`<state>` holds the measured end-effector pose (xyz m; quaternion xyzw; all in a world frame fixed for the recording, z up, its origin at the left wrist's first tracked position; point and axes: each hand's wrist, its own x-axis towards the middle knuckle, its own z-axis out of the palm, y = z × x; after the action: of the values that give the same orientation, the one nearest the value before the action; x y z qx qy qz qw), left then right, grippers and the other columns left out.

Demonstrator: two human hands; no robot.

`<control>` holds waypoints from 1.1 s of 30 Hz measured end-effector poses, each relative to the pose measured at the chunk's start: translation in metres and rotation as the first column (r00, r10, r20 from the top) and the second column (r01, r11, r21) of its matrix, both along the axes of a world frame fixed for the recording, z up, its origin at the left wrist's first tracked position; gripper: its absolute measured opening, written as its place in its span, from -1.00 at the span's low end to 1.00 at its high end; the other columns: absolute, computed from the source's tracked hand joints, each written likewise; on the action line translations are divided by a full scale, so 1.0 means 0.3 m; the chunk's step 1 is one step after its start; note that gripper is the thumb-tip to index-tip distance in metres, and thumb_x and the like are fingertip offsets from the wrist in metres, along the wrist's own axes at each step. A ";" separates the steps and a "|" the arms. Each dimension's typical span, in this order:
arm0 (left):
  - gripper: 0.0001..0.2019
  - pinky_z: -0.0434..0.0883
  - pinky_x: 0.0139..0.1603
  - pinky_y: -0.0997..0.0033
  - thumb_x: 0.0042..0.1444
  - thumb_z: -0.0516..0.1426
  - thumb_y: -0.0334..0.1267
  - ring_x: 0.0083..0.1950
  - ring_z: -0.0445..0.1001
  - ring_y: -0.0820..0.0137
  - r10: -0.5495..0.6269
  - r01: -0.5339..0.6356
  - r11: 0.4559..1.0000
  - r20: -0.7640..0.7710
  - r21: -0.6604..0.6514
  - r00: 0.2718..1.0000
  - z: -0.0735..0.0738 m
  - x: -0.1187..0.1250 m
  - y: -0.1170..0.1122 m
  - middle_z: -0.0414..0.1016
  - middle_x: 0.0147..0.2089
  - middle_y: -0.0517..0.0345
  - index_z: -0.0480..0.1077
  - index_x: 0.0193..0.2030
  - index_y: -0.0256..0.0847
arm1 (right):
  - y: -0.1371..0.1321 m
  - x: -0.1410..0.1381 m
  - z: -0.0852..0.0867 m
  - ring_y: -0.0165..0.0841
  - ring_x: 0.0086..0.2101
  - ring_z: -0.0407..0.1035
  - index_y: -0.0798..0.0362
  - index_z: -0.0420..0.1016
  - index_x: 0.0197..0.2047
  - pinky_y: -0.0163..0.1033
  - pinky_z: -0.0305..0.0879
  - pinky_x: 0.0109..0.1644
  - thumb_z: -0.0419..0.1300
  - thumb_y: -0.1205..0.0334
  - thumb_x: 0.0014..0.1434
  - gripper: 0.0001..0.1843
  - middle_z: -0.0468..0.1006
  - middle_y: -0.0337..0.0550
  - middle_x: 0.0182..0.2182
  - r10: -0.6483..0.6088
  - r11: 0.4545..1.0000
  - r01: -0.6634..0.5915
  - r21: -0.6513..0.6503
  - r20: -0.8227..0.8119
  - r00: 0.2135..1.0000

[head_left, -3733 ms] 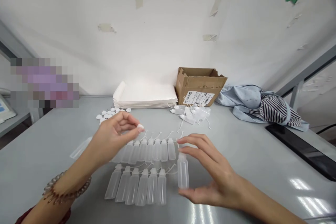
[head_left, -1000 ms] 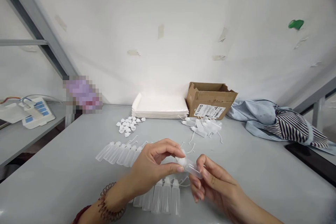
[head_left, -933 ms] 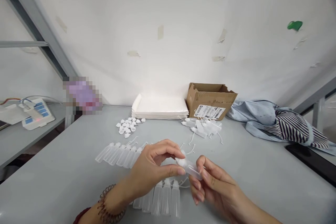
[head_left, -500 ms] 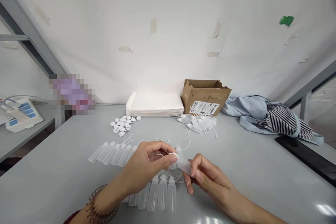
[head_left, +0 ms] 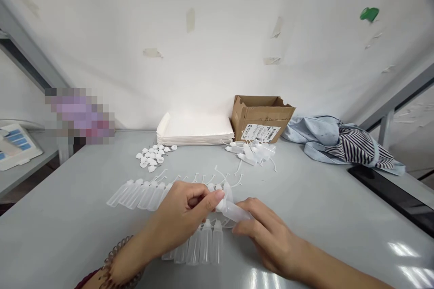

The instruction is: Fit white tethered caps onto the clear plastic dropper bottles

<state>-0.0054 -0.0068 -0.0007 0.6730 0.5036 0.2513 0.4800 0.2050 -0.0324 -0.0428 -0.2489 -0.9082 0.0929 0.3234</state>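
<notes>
Both my hands meet over a small clear plastic bottle [head_left: 233, 212] held low above the grey table [head_left: 322, 207]. My right hand [head_left: 267, 235] grips the bottle's body. My left hand [head_left: 179, 219] pinches its white cap end between thumb and fingers. Under my hands lie two rows of matching bottles: the far row [head_left: 142, 192] stretches to the left, and the near row [head_left: 200, 248] lies partly hidden by my left hand.
A cluster of small white caps [head_left: 152, 157] lies beyond the rows. A stack of white sheets [head_left: 195, 128], a cardboard box [head_left: 261, 115], a heap of loose bottles [head_left: 252, 151] and bundled cloth [head_left: 342, 144] line the back. A dark slab [head_left: 396, 196] lies at right.
My hands have lowered the bottle closer to the rows on the table. My left fingers stay pinched on the cap end; the view has tilted down a little.
</notes>
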 end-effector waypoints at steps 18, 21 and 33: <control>-0.86 0.38 -0.34 0.53 0.11 0.13 -0.20 -0.35 0.42 0.43 -0.121 0.103 0.977 0.087 0.187 0.989 -0.017 0.008 0.013 0.46 -0.33 0.16 0.46 -0.28 -0.19 | 0.019 -0.006 0.056 -0.45 -0.46 0.26 0.06 0.23 -0.33 -0.25 0.20 -0.26 -0.03 0.19 0.30 -0.82 0.39 -0.23 -0.44 -0.285 0.423 -0.305 -0.853 -0.445 0.849; -0.78 0.36 -0.40 0.54 0.13 0.09 -0.11 -0.40 0.41 0.44 -0.076 0.069 0.992 0.062 0.106 0.995 -0.014 0.010 0.014 0.46 -0.40 0.17 0.44 -0.34 -0.22 | 0.016 -0.001 0.040 -0.42 -0.43 0.25 0.04 0.25 -0.31 -0.26 0.18 -0.28 -0.09 0.26 0.31 -0.82 0.36 -0.22 -0.44 -0.229 0.602 -0.182 -0.777 -0.387 0.893; -0.69 0.29 -0.52 0.57 0.16 0.05 -0.12 -0.57 0.33 0.53 -0.102 0.124 0.985 0.177 -0.120 0.979 -0.015 0.012 0.009 0.35 -0.59 0.25 0.37 -0.50 -0.28 | -0.002 -0.003 0.035 -0.42 -0.47 0.14 0.02 0.23 -0.35 -0.32 0.09 -0.38 -0.11 0.24 0.31 -0.80 0.25 -0.27 -0.50 -0.194 0.705 -0.062 -0.706 -0.277 0.941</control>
<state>-0.0018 -0.0041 -0.0053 0.6440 0.4368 0.2467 0.5776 0.2040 -0.0330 -0.0323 -0.3670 -0.7258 0.4616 0.3543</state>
